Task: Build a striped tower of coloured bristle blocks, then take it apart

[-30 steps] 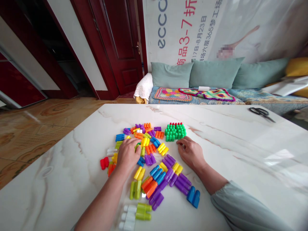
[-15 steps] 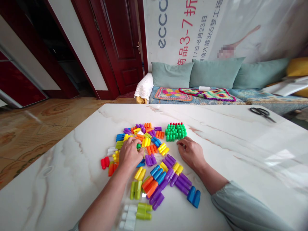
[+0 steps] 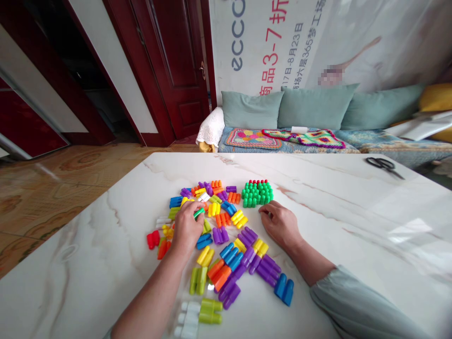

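A green block (image 3: 199, 213) is pinched between the thumb and fingers of my left hand (image 3: 189, 223), above the left part of a loose spread of colourful plastic blocks (image 3: 223, 219). My right hand (image 3: 278, 222) rests on the table with its fingers curled; whatever they may hold is hidden. Just beyond its fingertips stands a group of green blocks (image 3: 257, 194) in rows, with red ones (image 3: 259, 181) along the back. Purple blocks (image 3: 268, 270) and a blue block (image 3: 284, 289) lie between my forearms.
The white marbled table (image 3: 339, 212) carries black scissors (image 3: 384, 165) at its far right. White blocks (image 3: 188, 320) and lime blocks (image 3: 211, 311) lie near the front. Behind the table is a sofa with green cushions (image 3: 314, 107).
My left hand has lifted a green block and turned slightly, uncovering blue and lime blocks beside it. My right hand has stayed in place.
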`<state>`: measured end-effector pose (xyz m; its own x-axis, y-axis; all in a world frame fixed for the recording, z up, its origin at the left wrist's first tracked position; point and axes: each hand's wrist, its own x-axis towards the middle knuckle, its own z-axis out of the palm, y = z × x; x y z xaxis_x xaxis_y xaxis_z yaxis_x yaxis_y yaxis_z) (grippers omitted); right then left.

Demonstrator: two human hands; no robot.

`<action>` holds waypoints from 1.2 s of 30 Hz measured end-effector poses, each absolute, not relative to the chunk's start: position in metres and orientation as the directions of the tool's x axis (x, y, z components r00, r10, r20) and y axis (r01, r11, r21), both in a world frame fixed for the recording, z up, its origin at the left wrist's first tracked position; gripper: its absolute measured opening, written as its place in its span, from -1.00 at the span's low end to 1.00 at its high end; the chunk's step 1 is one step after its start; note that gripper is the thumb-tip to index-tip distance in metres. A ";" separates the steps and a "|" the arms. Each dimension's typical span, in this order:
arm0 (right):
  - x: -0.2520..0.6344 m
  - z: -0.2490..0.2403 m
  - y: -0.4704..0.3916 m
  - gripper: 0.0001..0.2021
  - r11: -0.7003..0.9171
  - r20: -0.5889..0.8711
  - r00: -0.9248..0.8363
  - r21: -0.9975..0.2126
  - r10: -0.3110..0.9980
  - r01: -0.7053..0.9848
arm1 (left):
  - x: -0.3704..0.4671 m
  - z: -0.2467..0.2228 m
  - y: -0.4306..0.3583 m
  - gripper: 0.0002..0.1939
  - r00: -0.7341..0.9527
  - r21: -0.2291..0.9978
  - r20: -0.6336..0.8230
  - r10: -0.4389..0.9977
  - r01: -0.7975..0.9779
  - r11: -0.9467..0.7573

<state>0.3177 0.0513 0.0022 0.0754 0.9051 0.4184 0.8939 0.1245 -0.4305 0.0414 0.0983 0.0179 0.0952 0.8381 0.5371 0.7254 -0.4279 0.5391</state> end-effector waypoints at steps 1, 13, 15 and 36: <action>0.317 0.003 0.051 -0.83 0.143 0.435 0.074 -0.446 0.897 0.884 | 0.043 0.021 0.096 -0.80 0.084 0.565 0.582 0.809 0.674 -0.477; 0.310 0.021 0.040 -0.67 0.727 0.571 -0.467 -0.409 0.675 0.551 | 0.089 0.050 0.043 -0.80 0.532 0.694 0.555 0.640 0.129 -0.708; 0.308 0.022 0.039 -0.62 0.769 0.574 -0.523 -0.367 0.629 0.523 | 0.092 0.048 0.043 -0.78 0.526 0.704 0.556 0.643 0.114 -0.701; 0.302 0.018 0.041 -0.77 0.782 0.566 -0.539 -0.443 0.623 0.438 | 0.094 0.037 0.051 -0.71 0.495 0.701 0.539 0.682 0.185 -0.688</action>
